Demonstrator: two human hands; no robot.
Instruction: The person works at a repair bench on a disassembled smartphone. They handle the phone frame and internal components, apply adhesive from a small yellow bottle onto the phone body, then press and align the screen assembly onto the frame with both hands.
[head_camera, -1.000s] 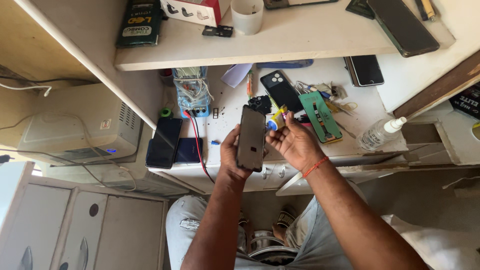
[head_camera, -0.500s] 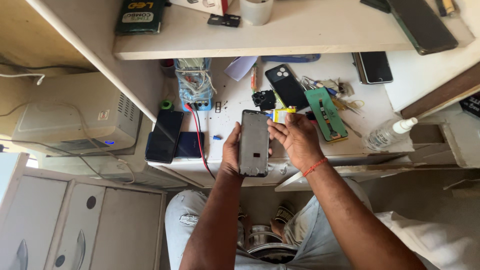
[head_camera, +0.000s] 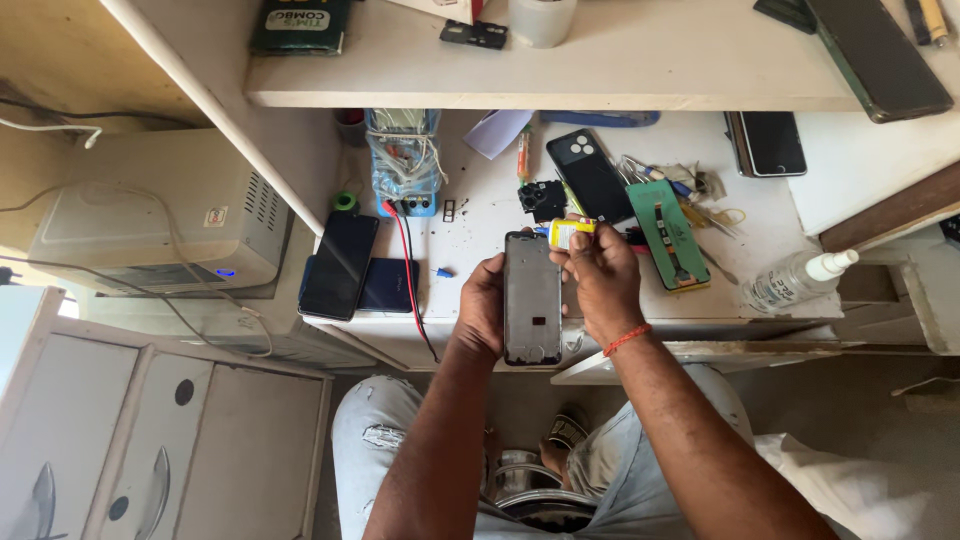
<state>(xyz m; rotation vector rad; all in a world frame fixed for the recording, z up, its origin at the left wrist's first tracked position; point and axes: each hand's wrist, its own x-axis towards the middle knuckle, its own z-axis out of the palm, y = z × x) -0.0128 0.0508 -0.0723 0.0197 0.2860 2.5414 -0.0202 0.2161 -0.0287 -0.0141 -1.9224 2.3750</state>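
**A cluttered white bench in daylight**

We see a white worktable (head_camera: 470, 215), speckled with marks, under bright daylight. At twelve o'clock a white shelf (head_camera: 620, 70) runs above it. At nine o'clock a pale cream appliance (head_camera: 130, 215) sits with a small blue light glowing. At seven o'clock stands a white cabinet (head_camera: 130, 440) with round holes and curved handles.

White workbench (head_camera: 470, 230) carries dark phones (head_camera: 338, 265), green board (head_camera: 668, 232), clear bottle (head_camera: 790, 282)
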